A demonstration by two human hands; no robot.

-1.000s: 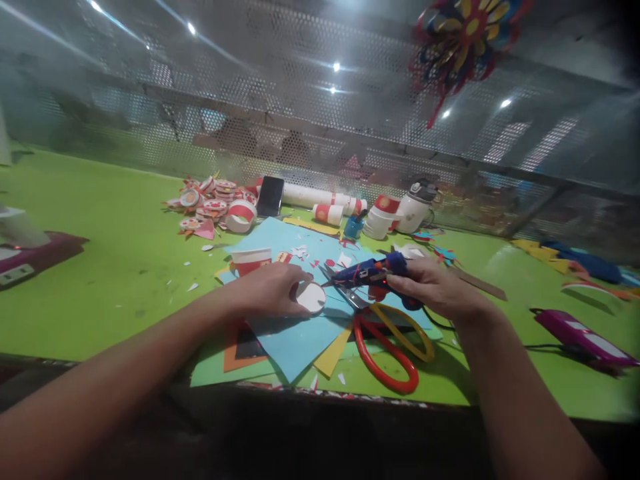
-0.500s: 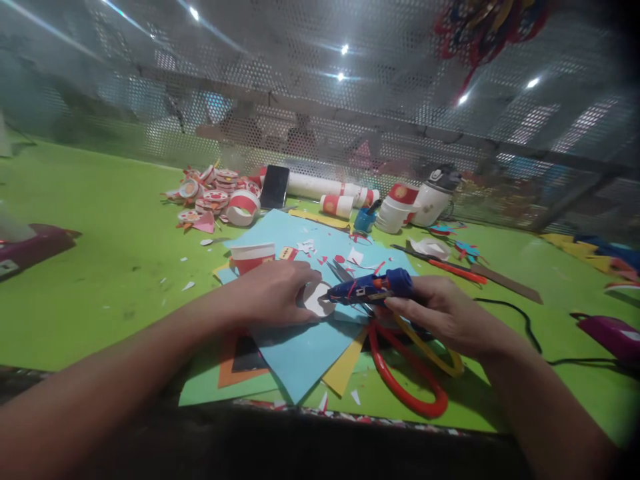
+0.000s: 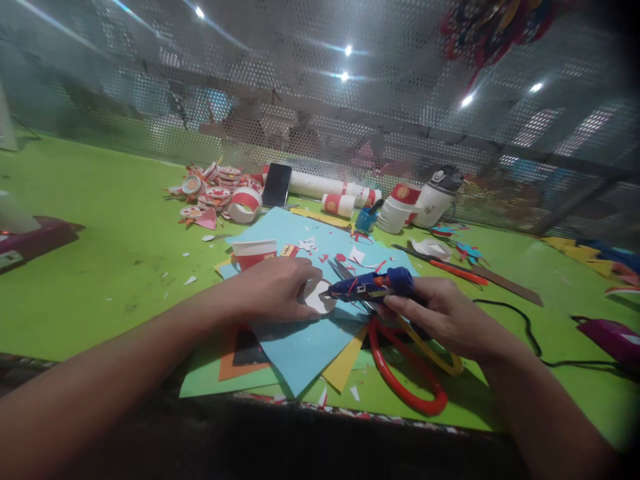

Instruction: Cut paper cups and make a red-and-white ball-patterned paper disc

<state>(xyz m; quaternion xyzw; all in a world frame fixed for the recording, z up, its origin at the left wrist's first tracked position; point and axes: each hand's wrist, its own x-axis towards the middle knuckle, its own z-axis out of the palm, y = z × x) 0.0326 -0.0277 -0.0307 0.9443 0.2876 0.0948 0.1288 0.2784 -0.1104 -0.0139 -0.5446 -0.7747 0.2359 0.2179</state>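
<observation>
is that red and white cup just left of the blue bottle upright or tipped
Tipped: the cup lies on its side, its length running across the view.

A wide open stretch of green tabletop [image 3: 115, 257] lies at left, between a purple device [image 3: 47, 240] and piled paper discs [image 3: 217, 193]. The left forearm [image 3: 125, 367] crosses its near edge. The discs, a phone [image 3: 277, 185], paper cups [image 3: 399, 208] and a bottle [image 3: 434, 203] wall off the far middle. At near right, big scissors [image 3: 384, 367] and a black cable [image 3: 529, 327] obstruct passage around the right hand [image 3: 445, 310].
</observation>
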